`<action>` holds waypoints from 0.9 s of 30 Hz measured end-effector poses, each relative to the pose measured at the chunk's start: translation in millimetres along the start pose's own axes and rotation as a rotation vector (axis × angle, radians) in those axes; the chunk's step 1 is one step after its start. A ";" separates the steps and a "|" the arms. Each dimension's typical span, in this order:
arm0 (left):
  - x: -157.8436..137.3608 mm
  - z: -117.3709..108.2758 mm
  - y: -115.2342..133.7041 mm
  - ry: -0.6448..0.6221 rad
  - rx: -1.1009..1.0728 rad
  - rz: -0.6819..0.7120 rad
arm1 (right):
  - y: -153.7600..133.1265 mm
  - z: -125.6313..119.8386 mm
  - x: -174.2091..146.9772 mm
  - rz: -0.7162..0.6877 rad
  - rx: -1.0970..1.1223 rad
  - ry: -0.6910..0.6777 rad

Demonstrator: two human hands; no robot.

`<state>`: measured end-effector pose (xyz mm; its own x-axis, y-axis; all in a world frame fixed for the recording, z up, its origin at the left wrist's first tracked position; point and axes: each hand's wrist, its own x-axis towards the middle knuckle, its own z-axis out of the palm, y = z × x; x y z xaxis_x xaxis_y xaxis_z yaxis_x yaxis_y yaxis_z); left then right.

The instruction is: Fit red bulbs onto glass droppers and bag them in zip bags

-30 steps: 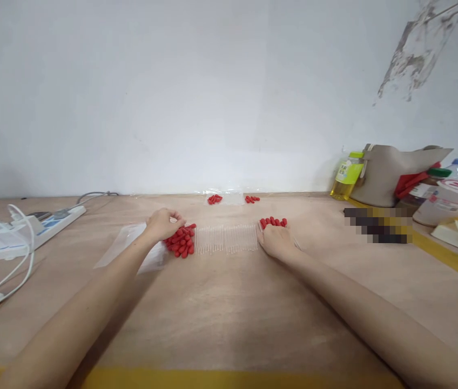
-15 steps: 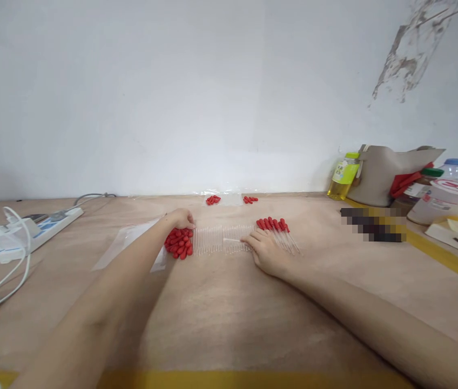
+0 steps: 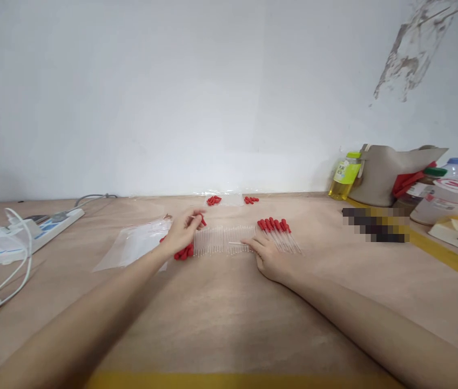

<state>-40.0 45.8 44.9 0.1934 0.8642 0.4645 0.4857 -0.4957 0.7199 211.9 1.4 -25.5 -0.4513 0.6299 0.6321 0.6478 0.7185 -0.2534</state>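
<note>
A red rubber dropper bulb [image 3: 203,219] is pinched between the thumb and fingers of my left hand [image 3: 181,232]. Under and beside that hand lies a pile of red bulbs [image 3: 184,253], partly hidden by it. My right hand [image 3: 268,256] rests low on the table, its fingers closed on a thin glass dropper tube [image 3: 236,244] that points left. Rows of clear glass tubes [image 3: 208,241] lie side by side between the two hands. Just past my right hand, several droppers with red bulbs fitted [image 3: 280,227] lie in a slanted row.
On the left are a clear plastic bag [image 3: 126,246] and a white power strip [image 3: 61,222] with cables. Two small groups of red pieces [image 3: 214,200] sit by the wall. At right stand a yellow drink bottle [image 3: 343,178], a grey bag [image 3: 383,175] and a lidded tub [image 3: 439,202].
My left hand has risen from the bulb pile and moved right, now with a red bulb in its fingertips. My right hand has shifted slightly right with the glass tube.
</note>
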 end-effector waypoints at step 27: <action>-60.4 49.9 7.9 -0.118 0.184 0.214 | -12.3 -11.2 3.6 -0.020 -0.059 -0.030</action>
<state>-5.3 -6.0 -3.1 0.4007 0.7513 0.5244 0.5671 -0.6529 0.5021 209.1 -8.5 -11.9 -0.4816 0.6249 0.6144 0.6733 0.7126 -0.1970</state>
